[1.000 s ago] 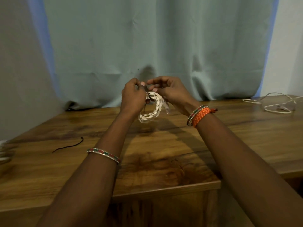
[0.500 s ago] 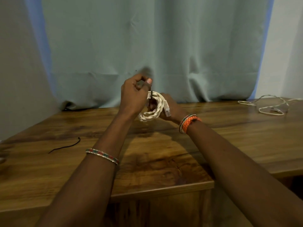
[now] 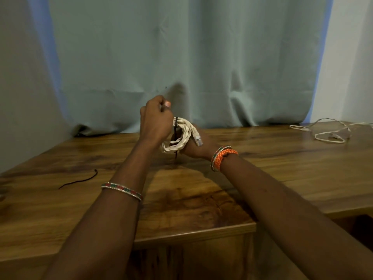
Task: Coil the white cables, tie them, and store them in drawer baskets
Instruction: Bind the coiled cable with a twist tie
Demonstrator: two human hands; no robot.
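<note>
A coiled white cable with a clear plug hangs above the wooden table. A thin black tie runs across the coil, its tail hanging below. My left hand is in front of the coil's left side with fingers curled, thumb and finger pinched together at the top where the tie's end would be. My right hand holds the coil from underneath and behind, mostly hidden by it.
A second black tie lies on the table at the left. A loose white cable lies uncoiled at the far right. A pale curtain hangs behind the table. The table's front edge steps back at the right.
My right hand has dropped from above the coil to below and behind it. My left hand has lifted a little, pulling upward. The coil now stands more upright.
</note>
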